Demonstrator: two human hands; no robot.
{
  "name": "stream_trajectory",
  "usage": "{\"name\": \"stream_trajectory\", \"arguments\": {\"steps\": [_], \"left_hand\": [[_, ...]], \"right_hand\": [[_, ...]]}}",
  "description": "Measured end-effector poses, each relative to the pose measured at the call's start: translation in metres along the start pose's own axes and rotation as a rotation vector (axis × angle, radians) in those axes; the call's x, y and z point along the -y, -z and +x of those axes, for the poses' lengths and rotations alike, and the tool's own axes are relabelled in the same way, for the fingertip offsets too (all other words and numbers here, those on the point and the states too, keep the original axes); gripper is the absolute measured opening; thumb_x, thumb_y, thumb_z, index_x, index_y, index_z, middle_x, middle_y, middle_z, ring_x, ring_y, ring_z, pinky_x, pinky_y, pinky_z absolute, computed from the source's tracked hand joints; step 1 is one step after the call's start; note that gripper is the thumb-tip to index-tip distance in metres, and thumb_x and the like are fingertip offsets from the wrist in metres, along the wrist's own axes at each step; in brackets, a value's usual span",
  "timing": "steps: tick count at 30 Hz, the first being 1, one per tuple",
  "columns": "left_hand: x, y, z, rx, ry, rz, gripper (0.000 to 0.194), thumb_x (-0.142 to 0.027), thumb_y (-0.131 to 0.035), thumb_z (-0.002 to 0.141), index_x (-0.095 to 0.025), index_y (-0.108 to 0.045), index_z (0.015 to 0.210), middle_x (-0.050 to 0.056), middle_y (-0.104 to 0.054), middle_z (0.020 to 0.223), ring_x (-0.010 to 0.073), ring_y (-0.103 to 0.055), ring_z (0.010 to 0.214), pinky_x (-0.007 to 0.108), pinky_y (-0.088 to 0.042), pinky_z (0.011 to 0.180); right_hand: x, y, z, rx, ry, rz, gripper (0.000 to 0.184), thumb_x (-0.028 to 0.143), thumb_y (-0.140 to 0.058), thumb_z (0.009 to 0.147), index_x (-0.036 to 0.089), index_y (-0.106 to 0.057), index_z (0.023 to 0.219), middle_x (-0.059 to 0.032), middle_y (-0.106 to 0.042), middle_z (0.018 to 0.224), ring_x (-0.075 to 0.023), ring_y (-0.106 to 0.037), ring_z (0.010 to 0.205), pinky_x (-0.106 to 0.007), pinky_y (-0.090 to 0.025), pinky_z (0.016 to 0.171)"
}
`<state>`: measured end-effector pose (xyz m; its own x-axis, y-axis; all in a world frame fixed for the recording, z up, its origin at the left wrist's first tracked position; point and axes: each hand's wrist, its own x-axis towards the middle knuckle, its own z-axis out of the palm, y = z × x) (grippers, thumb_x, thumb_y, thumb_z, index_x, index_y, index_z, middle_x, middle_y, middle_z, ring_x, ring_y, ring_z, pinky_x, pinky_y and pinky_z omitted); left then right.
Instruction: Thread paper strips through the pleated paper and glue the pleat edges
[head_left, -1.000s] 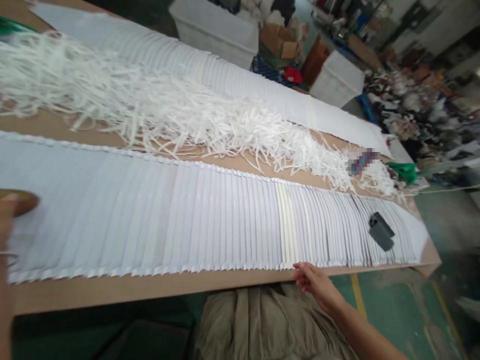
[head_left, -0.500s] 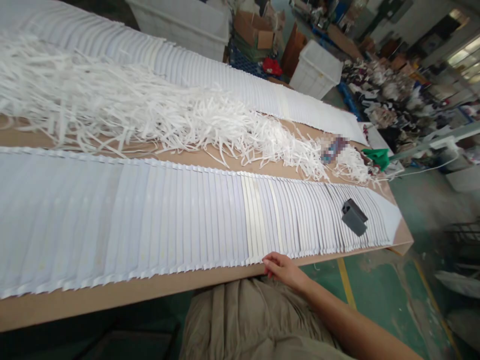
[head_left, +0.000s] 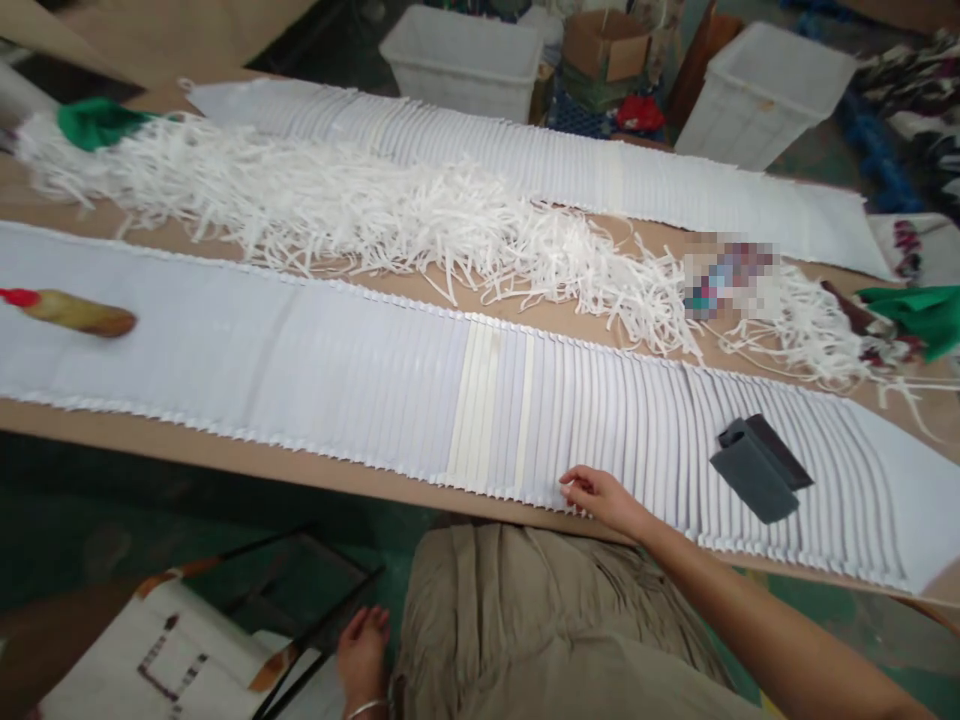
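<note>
A long row of overlapping white sheets [head_left: 360, 370] with crimped edges covers the near side of the table. My right hand [head_left: 596, 495] rests on its front edge, right of the cream-coloured sheets [head_left: 472, 410]. Its fingers are curled together, and whatever may be between them is hidden. My left hand [head_left: 364, 645] hangs low beside my body, fingers loosely bent and apart, nothing visible in it. A dark grey folded piece [head_left: 757, 470] lies on the sheets to the right. On the left end lies a mustard-brown tapered object [head_left: 86, 315] with a red tip.
A heap of loose white strips [head_left: 360, 210] runs along the brown table [head_left: 360, 475]. Behind it lies a second row of white sheets [head_left: 540, 150]. White bins [head_left: 465, 70] stand beyond. Below left is a white bag or box [head_left: 195, 630] with dark markings.
My right hand has moved rightward along the sheets' edge, past the cream ones. My left hand was by the brown object, went out of view, and is now low beside me. The view has turned.
</note>
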<state>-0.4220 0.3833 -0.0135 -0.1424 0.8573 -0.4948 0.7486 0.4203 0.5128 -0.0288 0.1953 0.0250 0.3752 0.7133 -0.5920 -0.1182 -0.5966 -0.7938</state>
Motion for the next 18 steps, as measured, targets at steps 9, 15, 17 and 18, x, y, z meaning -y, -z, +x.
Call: {"name": "stream_trajectory", "arguments": {"steps": [9, 15, 17, 18], "left_hand": [[0.067, -0.048, -0.091, 0.122, 0.427, -0.320, 0.022, -0.030, -0.057, 0.086, -0.016, -0.062, 0.104, 0.018, -0.075, 0.111, 0.0276, -0.076, 0.097, 0.041, -0.062, 0.085], [0.101, -0.047, -0.105, 0.063, 0.594, -0.442, 0.016, -0.034, -0.058, 0.082, -0.024, -0.059, 0.094, 0.007, -0.077, 0.092, 0.0273, -0.078, 0.092, 0.043, -0.062, 0.086], [0.113, -0.048, -0.107, 0.055, 0.644, -0.447, 0.016, -0.041, -0.057, 0.080, -0.029, -0.059, 0.090, 0.000, -0.077, 0.084, 0.0273, -0.078, 0.092, 0.042, -0.062, 0.087], [0.119, -0.049, -0.110, 0.048, 0.656, -0.454, 0.018, -0.044, -0.057, 0.078, -0.030, -0.059, 0.089, -0.002, -0.077, 0.082, 0.0272, -0.078, 0.093, 0.041, -0.062, 0.087]], "right_hand": [[0.023, 0.131, 0.068, -0.125, 0.221, -0.449, 0.041, 0.053, -0.054, 0.091, 0.017, -0.073, 0.100, -0.0050, -0.074, 0.075, -0.0173, -0.068, 0.065, -0.029, -0.055, 0.067], [0.094, 0.209, 0.164, -0.368, 0.332, -0.730, 0.039, 0.043, -0.051, 0.095, 0.018, -0.075, 0.114, -0.0140, -0.074, 0.114, -0.0283, -0.067, 0.109, -0.043, -0.051, 0.101], [0.113, 0.240, 0.191, -0.471, 0.357, -0.823, 0.048, 0.042, -0.054, 0.094, 0.016, -0.069, 0.131, -0.0189, -0.060, 0.143, -0.0359, -0.052, 0.133, -0.052, -0.041, 0.114], [0.118, 0.256, 0.204, -0.529, 0.347, -0.882, 0.055, 0.043, -0.054, 0.093, 0.016, -0.063, 0.141, -0.0193, -0.050, 0.154, -0.0392, -0.043, 0.142, -0.056, -0.037, 0.117]]}}
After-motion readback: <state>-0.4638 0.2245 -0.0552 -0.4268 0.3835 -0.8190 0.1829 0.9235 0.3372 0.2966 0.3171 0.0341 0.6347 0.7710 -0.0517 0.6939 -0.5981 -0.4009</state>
